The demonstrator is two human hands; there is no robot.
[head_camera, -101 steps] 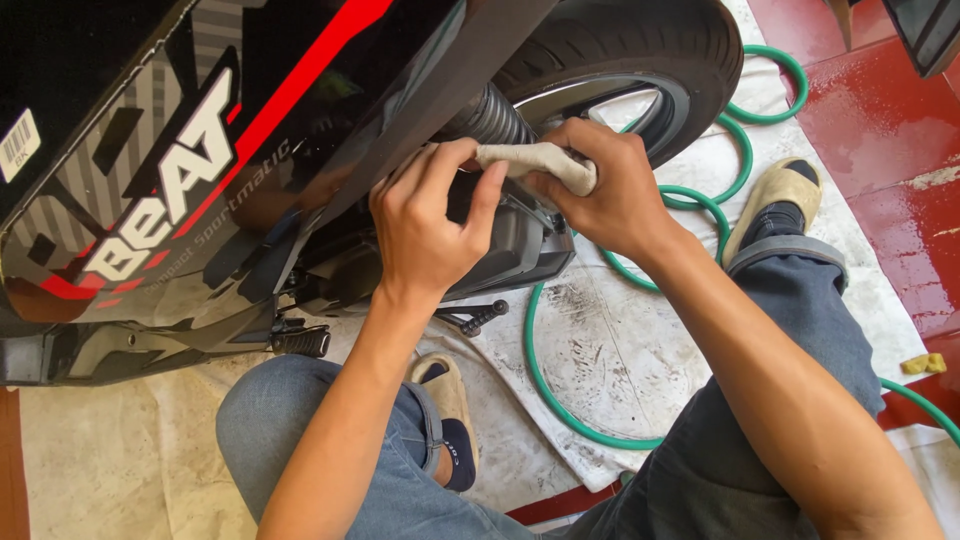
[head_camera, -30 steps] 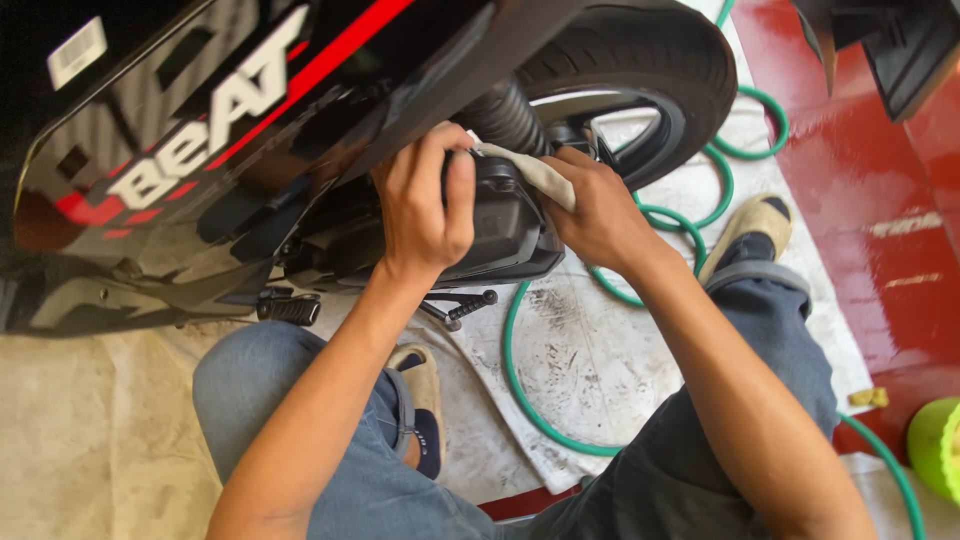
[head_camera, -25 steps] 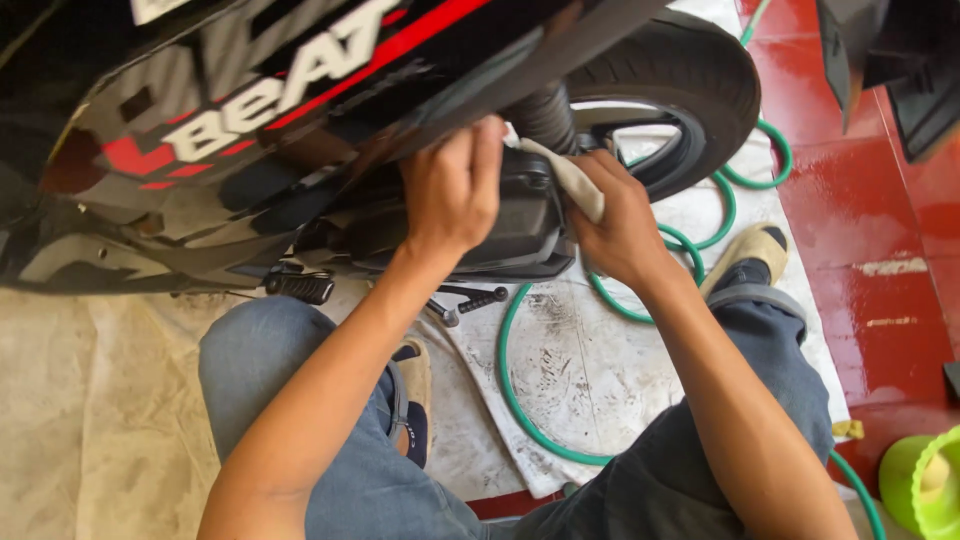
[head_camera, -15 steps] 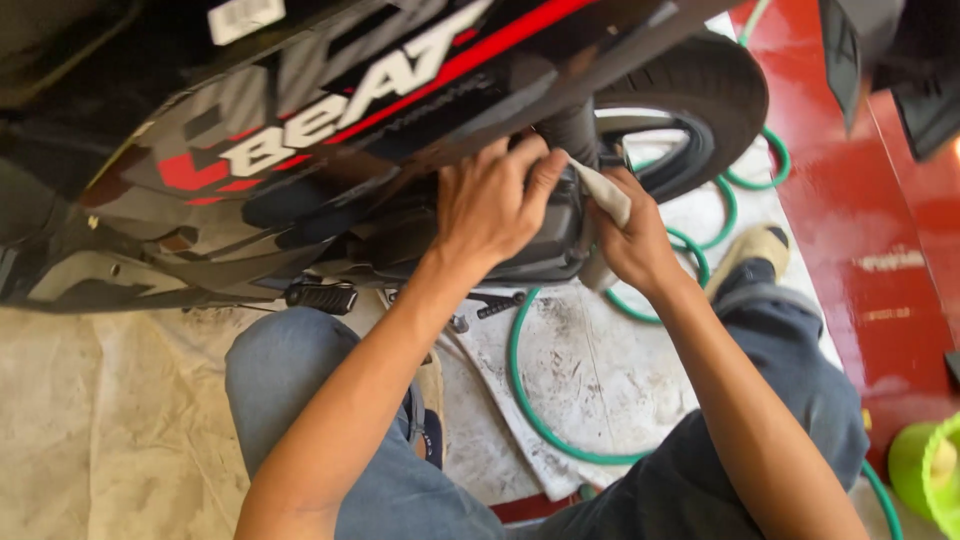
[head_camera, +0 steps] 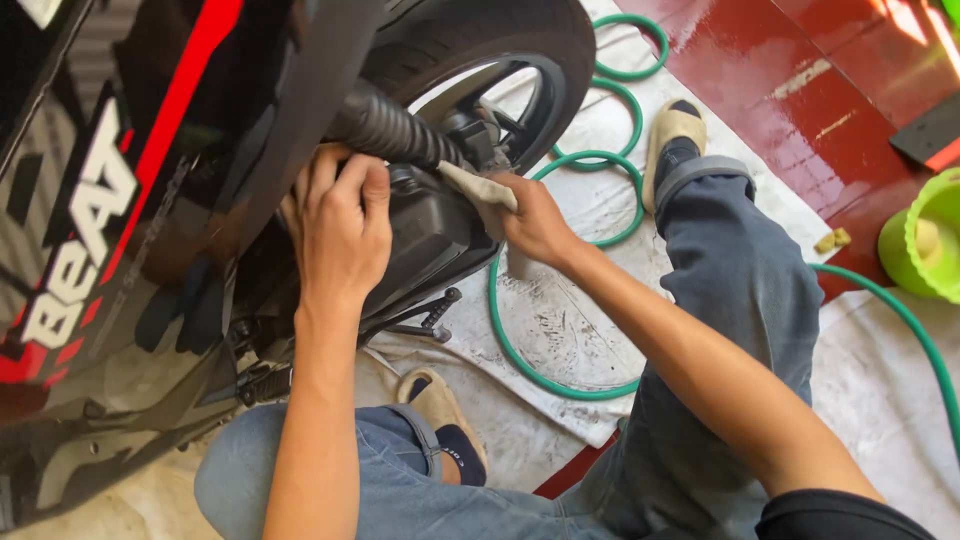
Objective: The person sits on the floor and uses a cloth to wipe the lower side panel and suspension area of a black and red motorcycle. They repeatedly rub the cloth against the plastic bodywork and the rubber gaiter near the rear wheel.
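Head view: a black scooter side panel (head_camera: 110,250) with a red stripe and white lettering fills the left. The left hand (head_camera: 340,225) lies with fingers curled against the black engine casing (head_camera: 425,235), holding nothing loose. The right hand (head_camera: 535,220) pinches a pale rag (head_camera: 480,190) against the casing below the ribbed black hose (head_camera: 390,130), which slants down-right toward the rear wheel (head_camera: 520,70). A green hose (head_camera: 560,380) loops on the floor.

white sticker (head_camera: 42,10) top left, black scooter panel (head_camera: 60,200)
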